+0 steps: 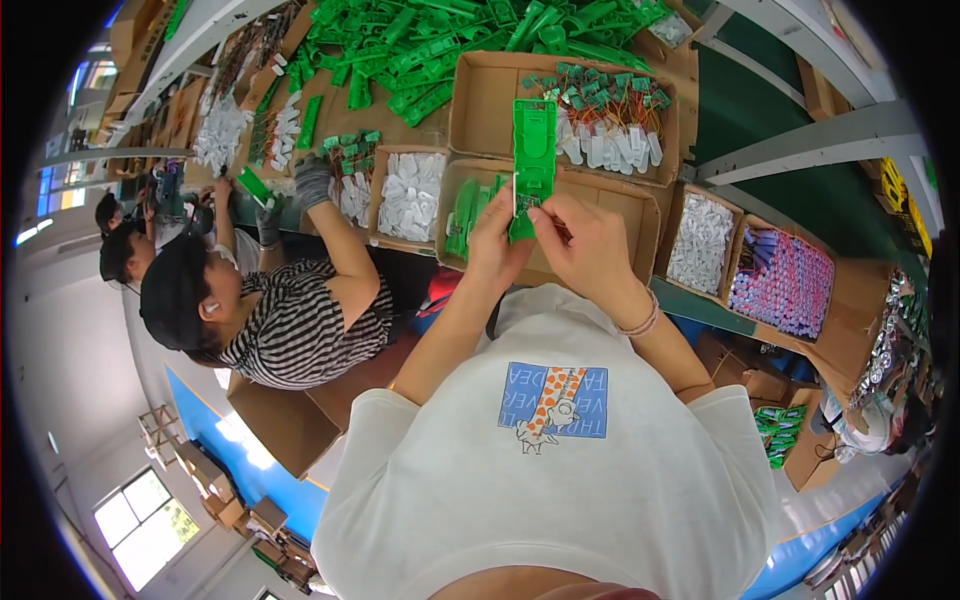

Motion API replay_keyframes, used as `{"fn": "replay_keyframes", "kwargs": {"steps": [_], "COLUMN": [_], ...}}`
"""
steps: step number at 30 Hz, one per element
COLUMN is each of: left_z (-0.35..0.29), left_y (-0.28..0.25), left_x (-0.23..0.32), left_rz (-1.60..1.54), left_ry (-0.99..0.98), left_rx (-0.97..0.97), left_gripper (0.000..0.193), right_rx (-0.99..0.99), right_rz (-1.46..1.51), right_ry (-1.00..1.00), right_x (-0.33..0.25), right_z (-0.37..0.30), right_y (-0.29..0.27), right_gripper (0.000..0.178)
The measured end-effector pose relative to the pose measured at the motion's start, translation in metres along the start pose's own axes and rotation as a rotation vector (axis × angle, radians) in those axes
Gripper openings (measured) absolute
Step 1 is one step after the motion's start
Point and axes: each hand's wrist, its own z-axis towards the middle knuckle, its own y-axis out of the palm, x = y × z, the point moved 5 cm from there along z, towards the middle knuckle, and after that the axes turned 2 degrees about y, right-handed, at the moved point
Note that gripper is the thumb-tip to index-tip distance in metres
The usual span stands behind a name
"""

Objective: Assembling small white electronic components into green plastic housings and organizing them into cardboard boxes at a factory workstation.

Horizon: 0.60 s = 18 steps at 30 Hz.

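Observation:
My left hand (493, 238) grips a long green plastic housing (534, 135) near its lower end, holding it upright with its hollow inner side facing me. A small circuit board (526, 202) sits in the lower part of the housing. My right hand (592, 240) is closed, its thumb and fingertips pressed together against this board. Its other fingers curl beneath, and what they may hide I cannot tell. Just behind the housing stands a cardboard tray (485, 70) of green circuit boards (590, 88) with red wires and white pieces (615, 148).
Green housings (400, 45) are heaped at the back. White parts (411, 192) fill a box on the left, more white parts (703, 243) one on the right. Beside these lie pink and purple cylinders (785, 285). A striped-shirted co-worker (300, 320) sits close at left; metal posts (810, 145) stand right.

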Motion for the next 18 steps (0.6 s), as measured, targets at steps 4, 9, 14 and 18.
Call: {"fn": "replay_keyframes", "kwargs": {"steps": [4,9,14,18], "left_z": [0.001,0.000,0.002,0.004], "left_y": [0.001,0.003,-0.001,-0.006], "left_x": [0.000,0.005,0.010,0.011], "left_rz": [0.069,0.082,0.196,0.242], "left_ry": [0.034,0.106,0.189,0.209], "left_rx": [-0.005,0.112,0.117,0.155], "left_gripper": [0.047,0.049,0.048,0.045], "right_rx": [0.017,-0.038,-0.094,-0.123], "right_rz": [0.047,0.157,0.198,0.276], "right_ry": [-0.002,0.239,0.331,0.409], "right_x": [-0.001,0.017,0.032,0.041], "right_z": [0.001,0.000,0.005,0.005], "right_y": [-0.001,0.008,0.013,0.023], "right_gripper": [0.015,0.025,0.029,0.028]}}
